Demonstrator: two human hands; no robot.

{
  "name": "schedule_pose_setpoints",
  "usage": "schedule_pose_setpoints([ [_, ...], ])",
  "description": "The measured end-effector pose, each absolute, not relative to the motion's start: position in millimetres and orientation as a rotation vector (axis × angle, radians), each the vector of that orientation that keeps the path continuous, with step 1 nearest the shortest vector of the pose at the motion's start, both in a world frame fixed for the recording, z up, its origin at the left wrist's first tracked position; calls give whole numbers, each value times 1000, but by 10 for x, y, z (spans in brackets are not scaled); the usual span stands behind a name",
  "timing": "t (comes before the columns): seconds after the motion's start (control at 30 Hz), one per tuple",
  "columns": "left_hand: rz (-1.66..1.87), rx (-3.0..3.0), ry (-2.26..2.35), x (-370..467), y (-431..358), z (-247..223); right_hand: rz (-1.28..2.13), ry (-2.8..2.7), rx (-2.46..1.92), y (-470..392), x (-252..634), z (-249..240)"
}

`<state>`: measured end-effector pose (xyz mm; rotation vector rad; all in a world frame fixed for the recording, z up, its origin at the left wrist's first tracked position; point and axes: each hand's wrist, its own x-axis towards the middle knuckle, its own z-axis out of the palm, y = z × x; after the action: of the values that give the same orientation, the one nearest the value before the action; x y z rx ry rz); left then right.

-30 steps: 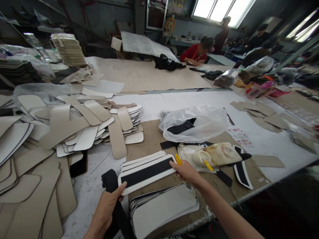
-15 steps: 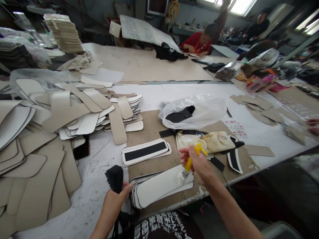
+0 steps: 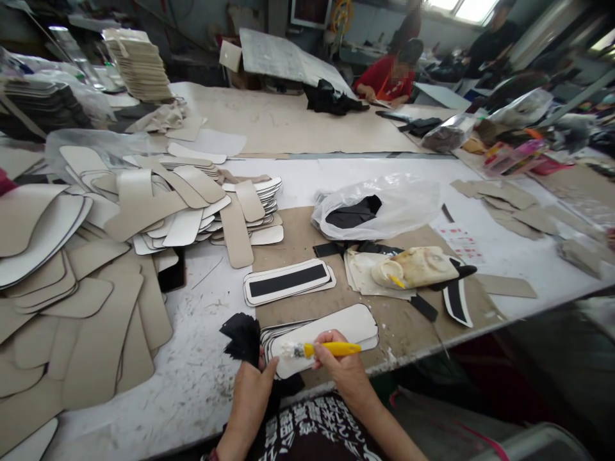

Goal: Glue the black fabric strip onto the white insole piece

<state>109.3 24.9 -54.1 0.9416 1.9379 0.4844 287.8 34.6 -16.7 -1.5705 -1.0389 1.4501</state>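
My right hand [image 3: 336, 360] grips a yellow-handled brush [image 3: 334, 349], its whitish bristles lying on the left part of the top white panel [image 3: 346, 326] of a fanned stack. My left hand [image 3: 254, 378] holds a bunch of black strips [image 3: 241, 336] at the stack's left end, thumb by the panel's edge. Behind the stack lies a white panel bearing a black strip [image 3: 288, 280]. Farther right, a glue-stained container [image 3: 423, 266] and a small round cup [image 3: 385, 272] with something yellow at its rim rest on pale sheets.
Beige and white panels [image 3: 100, 320] are heaped on the left. A clear plastic bag [image 3: 408, 205] with black material lies behind the brown board [image 3: 269, 253]. A curved panel [image 3: 456, 301] is near the right edge. A person in red [image 3: 379, 80] sits across the table.
My right hand has moved left and down, bringing the brush from upright to nearly level on the top panel. My left hand stays by the stack, the black strips now more fanned.
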Motion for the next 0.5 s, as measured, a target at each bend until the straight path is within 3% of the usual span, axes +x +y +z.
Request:
schedule_pose_setpoints([
  [0.33, 580, 798, 1928, 1143, 233, -702, 485, -1649, -1741, 250, 3418, -179],
  [0.5, 647, 742, 1926, 1137, 221, -722, 232, -1705, -1716, 287, 3592, -94],
])
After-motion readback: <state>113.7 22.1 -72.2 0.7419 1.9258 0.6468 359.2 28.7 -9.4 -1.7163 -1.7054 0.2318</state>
